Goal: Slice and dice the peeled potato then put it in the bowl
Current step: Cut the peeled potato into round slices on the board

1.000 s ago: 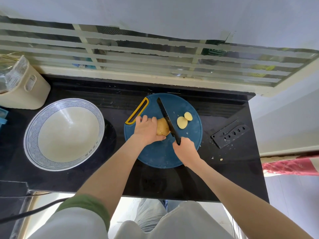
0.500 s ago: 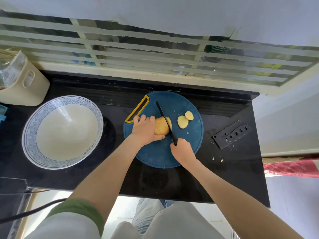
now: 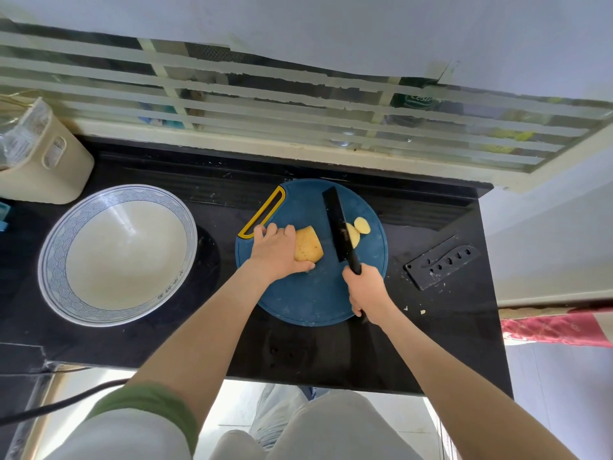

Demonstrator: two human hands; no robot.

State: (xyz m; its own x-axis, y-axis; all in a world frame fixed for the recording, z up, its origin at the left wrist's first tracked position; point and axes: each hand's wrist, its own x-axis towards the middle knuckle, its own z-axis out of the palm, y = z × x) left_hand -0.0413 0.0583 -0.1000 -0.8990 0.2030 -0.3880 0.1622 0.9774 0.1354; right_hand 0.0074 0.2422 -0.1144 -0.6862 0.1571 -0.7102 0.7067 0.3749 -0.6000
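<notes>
The black worktop (image 3: 431, 343) is carrying a white bowl (image 3: 56, 267), sitting well left of the left hand (image 3: 277, 252). On the blue board (image 3: 308, 293) that hand is gripping the potato (image 3: 308, 249), which is lying left-to-right with its cut face pointing at the right hand (image 3: 368, 292). The right hand is clasping the knife (image 3: 338, 227), blade pointing away, with slices (image 3: 361, 225) just right of the blade.

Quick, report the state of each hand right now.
Left hand: holds the peeled yellow potato down on the round blue cutting board.
Right hand: grips the black knife by its handle.
</notes>
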